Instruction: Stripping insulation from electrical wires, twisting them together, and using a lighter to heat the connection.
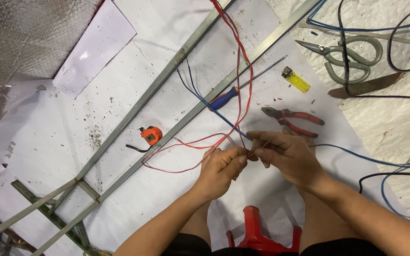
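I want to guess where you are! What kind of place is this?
Probably a makeshift floor workspace for wiring: pliers, a screwdriver and metal rails lie around the hands twisting thin wires.

The spot where the left hand [221, 170] and the right hand [288, 159] pinch the thin wires [214, 142] is hidden by the fingers, so it is not clear how the wire ends meet. The bare wire tip between the two hands is too small to make out. Up from the grip, the red wires run off the top edge. Right of the grip, the blue wire [357, 154] runs off the side edge. Just under the hands, the red stool [257, 232] is cut by the bottom edge. Up and right, the scissors [347, 54] lie partly under cables.
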